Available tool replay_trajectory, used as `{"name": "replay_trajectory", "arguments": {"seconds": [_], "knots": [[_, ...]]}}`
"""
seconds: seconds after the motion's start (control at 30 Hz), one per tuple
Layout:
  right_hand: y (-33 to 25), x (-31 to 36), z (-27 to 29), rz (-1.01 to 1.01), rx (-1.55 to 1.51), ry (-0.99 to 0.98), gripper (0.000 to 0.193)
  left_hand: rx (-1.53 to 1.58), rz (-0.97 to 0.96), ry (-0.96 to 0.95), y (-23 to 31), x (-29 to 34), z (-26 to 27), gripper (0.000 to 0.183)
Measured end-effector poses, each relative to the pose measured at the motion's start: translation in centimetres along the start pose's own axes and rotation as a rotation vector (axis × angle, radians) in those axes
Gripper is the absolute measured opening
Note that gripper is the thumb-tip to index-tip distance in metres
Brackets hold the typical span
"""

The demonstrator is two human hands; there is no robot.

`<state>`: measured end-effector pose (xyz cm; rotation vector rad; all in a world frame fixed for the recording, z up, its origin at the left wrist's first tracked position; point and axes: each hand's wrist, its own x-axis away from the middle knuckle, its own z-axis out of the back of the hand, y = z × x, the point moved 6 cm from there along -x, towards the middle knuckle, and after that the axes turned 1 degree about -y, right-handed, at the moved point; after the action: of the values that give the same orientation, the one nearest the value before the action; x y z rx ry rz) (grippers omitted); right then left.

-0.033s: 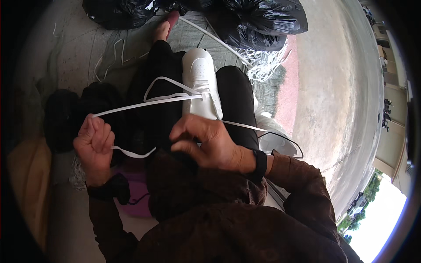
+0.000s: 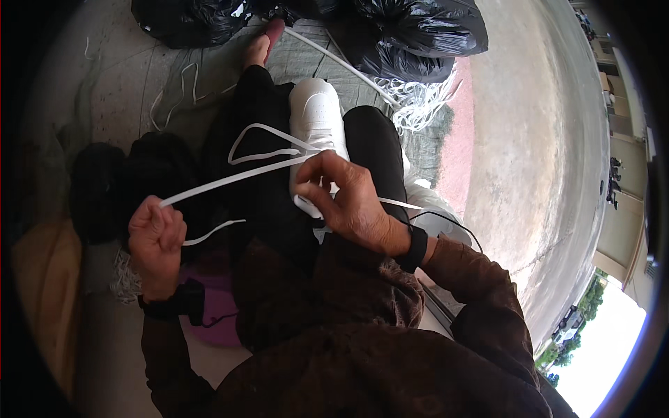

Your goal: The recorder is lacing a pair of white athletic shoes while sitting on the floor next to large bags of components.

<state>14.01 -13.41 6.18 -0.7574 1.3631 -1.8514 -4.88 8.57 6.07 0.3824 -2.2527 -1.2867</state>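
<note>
A white low-cut shoe (image 2: 317, 111) lies between my black-trousered legs, toe pointing away from me. My left hand (image 2: 157, 233) is closed around a flat white shoelace (image 2: 230, 179), which runs nearly straight from it to the shoe's eyelets. The lace's loose end hangs out of that fist to the right. Another loop of lace (image 2: 261, 127) lies over the leg to the left of the shoe. Over the shoe's lacing is my right hand (image 2: 352, 202), thumb and forefinger bent together at the eyelets. What they pinch, if anything, is hidden.
Black plastic bags (image 2: 418, 31) stand at the far side. A heap of white laces (image 2: 421, 101) lies on the green sheet beside them. To the right is a white bucket (image 2: 439, 230) with a black handle. A purple seat (image 2: 216, 313) shows at the lower left.
My right hand has moved away from me, from below the shoe up onto its lacing. My left hand has shifted slightly right and nearer, still with the lace in it.
</note>
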Motion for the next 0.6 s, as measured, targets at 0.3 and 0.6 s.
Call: {"name": "replay_trajectory", "arguments": {"seconds": [0.3, 0.6], "knots": [[4.3, -3.2, 0.5, 0.156, 0.531, 0.154, 0.024, -1.221, -0.385, 0.004, -3.3, 1.8, -7.1, 0.049], [4.0, -2.8, -0.7, 0.189, 0.583, 0.208, 0.038, -1.096, -0.472, -0.144, -8.9, -5.8, -13.4, 0.069]]}}
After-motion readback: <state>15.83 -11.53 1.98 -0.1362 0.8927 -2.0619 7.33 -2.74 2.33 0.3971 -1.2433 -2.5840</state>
